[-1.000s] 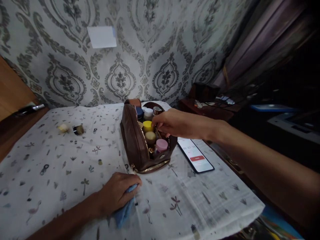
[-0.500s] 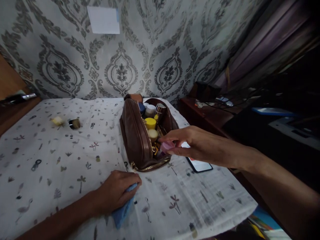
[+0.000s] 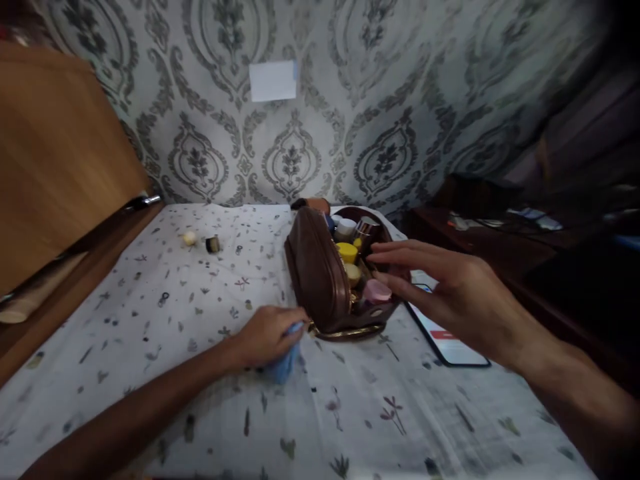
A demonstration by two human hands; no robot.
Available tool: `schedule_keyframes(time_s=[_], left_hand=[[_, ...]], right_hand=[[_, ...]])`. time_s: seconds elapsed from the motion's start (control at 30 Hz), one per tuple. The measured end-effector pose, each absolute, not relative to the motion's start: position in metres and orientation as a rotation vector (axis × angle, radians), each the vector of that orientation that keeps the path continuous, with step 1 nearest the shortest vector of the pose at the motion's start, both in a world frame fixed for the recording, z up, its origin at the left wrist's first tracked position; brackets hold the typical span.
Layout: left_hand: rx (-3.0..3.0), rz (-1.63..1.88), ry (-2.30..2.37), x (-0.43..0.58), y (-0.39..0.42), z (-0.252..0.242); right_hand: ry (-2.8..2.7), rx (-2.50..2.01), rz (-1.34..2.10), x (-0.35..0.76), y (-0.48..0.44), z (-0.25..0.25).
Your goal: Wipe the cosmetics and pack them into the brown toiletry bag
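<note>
A brown zip cosmetics bag [image 3: 317, 277] stands unzipped on the patterned cloth. Inside it are a pink round-topped container [image 3: 377, 291], a yellow lid [image 3: 347, 252], a cream-coloured lid [image 3: 353, 274], a white lid [image 3: 345, 230] and a shiny metallic cap [image 3: 367, 227]. My right hand [image 3: 445, 277] is over the bag's right side, fingers stretched and apart, holding nothing; the fingertips are close to the pink container. My left hand [image 3: 270, 337] is closed round a crumpled blue cloth [image 3: 283, 367] by the bag's front left corner, near the zip end.
A phone [image 3: 463, 352] with a lit screen lies right of the bag, under my right wrist. Two small items, a pale yellow one [image 3: 189, 238] and a dark jar [image 3: 213, 244], rest at the back left. A wooden panel [image 3: 65, 167] borders the left side.
My right hand has let go of the pink container, which now sits in the bag's front end, and its fingers have opened. The view has swung left. The left hand still grips the cloth.
</note>
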State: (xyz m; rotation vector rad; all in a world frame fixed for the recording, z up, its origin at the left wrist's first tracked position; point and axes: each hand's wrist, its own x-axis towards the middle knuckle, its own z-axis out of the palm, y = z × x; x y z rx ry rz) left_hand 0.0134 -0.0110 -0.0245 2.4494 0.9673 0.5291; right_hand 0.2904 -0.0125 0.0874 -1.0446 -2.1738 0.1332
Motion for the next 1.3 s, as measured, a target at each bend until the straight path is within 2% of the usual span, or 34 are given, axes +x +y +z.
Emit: schedule_keyframes(time_s=[0.1, 0.2, 0.3, 0.4, 0.63, 0.93, 1.13, 1.3], left_hand=[[2.49, 0.553, 1.377, -0.018, 0.02, -0.014], [2.333, 0.773, 1.808, -0.061, 0.061, -0.008], [2.173, 0.933, 2.055, -0.102, 0.099, -0.008], [2.037, 1.029, 2.174, -0.131, 0.123, -0.016], [1.997, 1.08, 2.048, -0.162, 0.132, -0.044], [2.056, 1.087, 1.803, -0.163, 0.123, -0.049], [2.127, 1.05, 1.728, -0.145, 0.113, -0.047], [2.239, 0.978, 1.476, -0.106, 0.065, -0.031]], right_hand=[[-1.987, -0.923, 0.135, 0.256, -0.029, 0.083], [-2.02, -0.759, 0.269, 0.216, -0.042, 0.068], [-2.066, -0.655, 0.48, 0.179, -0.04, 0.043], [-2.093, -0.74, 0.698, 0.149, -0.029, 0.017], [-2.017, -0.944, 0.943, 0.111, -0.003, -0.021], [-1.563, -0.993, 1.397, 0.107, 0.003, -0.068], [-1.5, -0.959, 1.409, 0.111, 0.001, -0.072], [-1.35, -0.975, 1.428, 0.112, 0.005, -0.072]])
